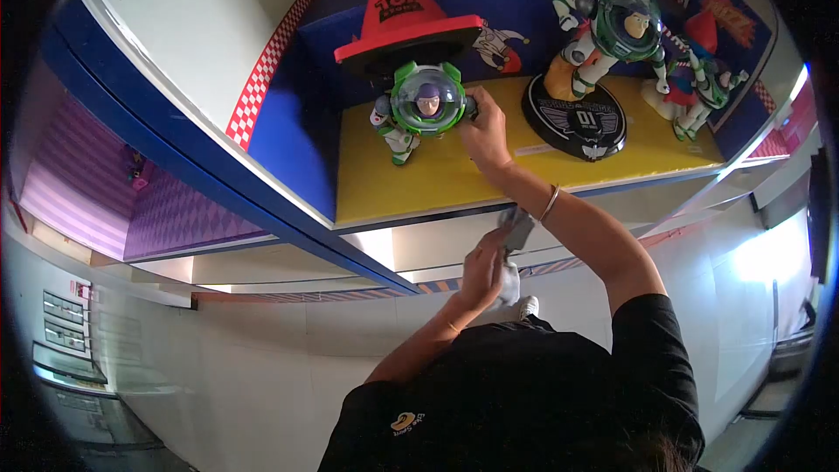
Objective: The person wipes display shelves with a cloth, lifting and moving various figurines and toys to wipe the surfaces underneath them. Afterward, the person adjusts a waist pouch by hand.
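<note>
Pinching the Domed Figure (427,98) on the Yellow Shelf (376,201)!

Starting at far left, passing a purple compartment (179,210) with diamond patterning, then sweeping over a blue panel (301,135) edged in red-and-white check. Coming now to the domed figure: posing toward the left of the yellow shelf, facing outward, showing a purple cap under a clear dome and a white-and-green foot against the yellow. Looming right behind, in red with dark lettering: a big hat (398,13)!

Dropping below the shelf's front edge, clutching a crumpled grey cloth (519,229) in the left hand (481,271), pressing fingers together around it.

Extending the right hand (486,131) over the shelf, wearing a bracelet (550,203), closing the grip on the domed figure's near-side arm, pinching just beside the dome, hiding some fingertips from view.

Moving right, meeting a larger figure (625,31) posing over a round black base (581,127) marked "01". Finishing at far right, spotting a smaller figure (703,92) standing near the shelf's end.
</note>
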A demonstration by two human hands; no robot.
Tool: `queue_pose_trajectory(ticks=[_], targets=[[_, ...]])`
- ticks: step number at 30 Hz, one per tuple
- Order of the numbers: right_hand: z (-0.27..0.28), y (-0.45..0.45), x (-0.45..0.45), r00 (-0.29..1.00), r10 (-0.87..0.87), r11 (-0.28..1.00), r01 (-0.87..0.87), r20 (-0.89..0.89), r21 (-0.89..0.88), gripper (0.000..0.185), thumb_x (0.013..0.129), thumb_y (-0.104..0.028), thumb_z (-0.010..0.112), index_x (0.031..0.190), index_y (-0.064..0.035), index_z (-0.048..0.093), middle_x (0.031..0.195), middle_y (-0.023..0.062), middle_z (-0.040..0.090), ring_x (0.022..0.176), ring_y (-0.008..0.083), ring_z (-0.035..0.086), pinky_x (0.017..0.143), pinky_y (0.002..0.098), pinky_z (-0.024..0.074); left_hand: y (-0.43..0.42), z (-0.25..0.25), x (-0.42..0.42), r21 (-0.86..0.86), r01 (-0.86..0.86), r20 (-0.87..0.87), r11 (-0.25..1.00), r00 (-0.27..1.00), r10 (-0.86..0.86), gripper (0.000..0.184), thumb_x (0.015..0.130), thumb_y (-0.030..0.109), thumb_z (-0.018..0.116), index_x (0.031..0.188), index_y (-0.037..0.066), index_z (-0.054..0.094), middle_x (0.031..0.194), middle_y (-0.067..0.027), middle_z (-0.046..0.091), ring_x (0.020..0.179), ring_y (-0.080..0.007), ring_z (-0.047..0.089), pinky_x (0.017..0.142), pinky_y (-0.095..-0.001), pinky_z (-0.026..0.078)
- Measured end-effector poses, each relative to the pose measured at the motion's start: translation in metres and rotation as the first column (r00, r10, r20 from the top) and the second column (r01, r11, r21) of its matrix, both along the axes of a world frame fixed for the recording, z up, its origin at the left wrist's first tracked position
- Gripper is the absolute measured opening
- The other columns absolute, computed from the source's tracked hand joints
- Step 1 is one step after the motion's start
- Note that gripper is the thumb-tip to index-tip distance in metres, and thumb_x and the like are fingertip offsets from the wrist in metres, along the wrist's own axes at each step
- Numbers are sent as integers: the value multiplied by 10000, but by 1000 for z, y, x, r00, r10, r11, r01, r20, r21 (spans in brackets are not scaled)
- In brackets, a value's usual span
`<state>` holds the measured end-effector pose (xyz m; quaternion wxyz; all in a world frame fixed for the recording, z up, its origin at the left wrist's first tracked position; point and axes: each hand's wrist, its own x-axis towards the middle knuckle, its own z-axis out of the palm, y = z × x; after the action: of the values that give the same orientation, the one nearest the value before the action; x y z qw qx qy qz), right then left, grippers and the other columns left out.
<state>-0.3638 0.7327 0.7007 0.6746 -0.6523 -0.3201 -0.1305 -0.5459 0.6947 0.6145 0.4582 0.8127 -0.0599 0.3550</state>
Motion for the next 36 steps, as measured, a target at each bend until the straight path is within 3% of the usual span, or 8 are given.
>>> queue_pose_trajectory(ticks=[6, 14, 19, 24, 26, 28, 32, 36], targets=[[-3, 0, 8, 1000, -29, 996, 29, -1, -85, 326, 674, 35, 561, 996, -13, 582, 783, 78, 608, 666, 188, 523, 626, 294, 428, 5, 10, -25, -265, -199, -236, 944, 962, 137, 278, 922, 74, 365, 1131, -10, 528, 987, -133, 598, 771, -219, 551, 657, -312, 433], [-8, -30, -1, 993, -75, 937, 103, 95, -334, 435, 735, 0, 578, 1159, -37, 490, 1054, 143, 550, 920, 260, 548, 771, 323, 445, 5, 25, -30, -562, -202, -120, 802, 979, 163, 310, 970, 148, 320, 1150, -14, 514, 965, -120, 592, 756, -189, 517, 660, -284, 410], [-12, -125, -66, 992, 5, 989, -23, 123, 147, 433, 832, -2, 499, 1256, 5, 413, 1170, 128, 416, 991, 217, 482, 874, 339, 428, 2, 54, -11, -589, -169, 34, 790, 972, 233, 328, 988, 180, 310, 1163, -14, 507, 976, -115, 590, 777, -184, 516, 709, -285, 413], [-60, -166, -121, 993, 114, 991, -116, 42, 69, 439, 870, -56, 459, 1297, 12, 385, 1185, 133, 420, 1000, 231, 496, 862, 336, 442, -15, 81, 47, -623, -64, 143, 779, 971, 194, 342, 994, 186, 310, 1206, -23, 479, 1034, -131, 577, 831, -193, 522, 786, -304, 414], [-66, -166, -130, 851, 428, 894, -350, -303, 279, 460, 868, -30, 481, 1313, 16, 374, 1199, 136, 443, 975, 228, 532, 831, 325, 461, -23, 91, 83, -595, -56, 267, 802, 927, 263, 325, 987, 202, 323, 1100, -25, 526, 993, -123, 595, 848, -186, 542, 831, -329, 426], [-52, -170, -124, 885, 384, 920, -342, -263, 192, 459, 863, -19, 490, 1308, 17, 383, 1197, 135, 451, 964, 224, 539, 822, 318, 464, -15, 82, 111, -367, -313, 76, 876, 929, 363, 318, 985, 199, 322, 1099, -19, 523, 992, -165, 596, 818, -220, 540, 823, -343, 430], [-27, -191, -97, 973, 209, 967, -220, -95, -125, 440, 847, 49, 506, 1280, 23, 429, 1194, 130, 472, 940, 217, 563, 806, 289, 468, 2, 80, 184, -229, -413, 171, 882, 875, 454, 363, 986, 200, 351, 1229, -49, 454, 1105, -236, 559, 910, -374, 555, 818, -390, 428], [-19, -231, -51, 993, 78, 983, -61, 89, -171, 392, 848, 71, 496, 1235, 11, 489, 1155, 131, 510, 950, 223, 569, 792, 276, 464, 34, 26, 248, 361, -309, -313, 880, 849, 427, 343, 961, 163, 373, 1233, -24, 471, 1124, -263, 561, 943, -423, 563, 812, -421, 445]])
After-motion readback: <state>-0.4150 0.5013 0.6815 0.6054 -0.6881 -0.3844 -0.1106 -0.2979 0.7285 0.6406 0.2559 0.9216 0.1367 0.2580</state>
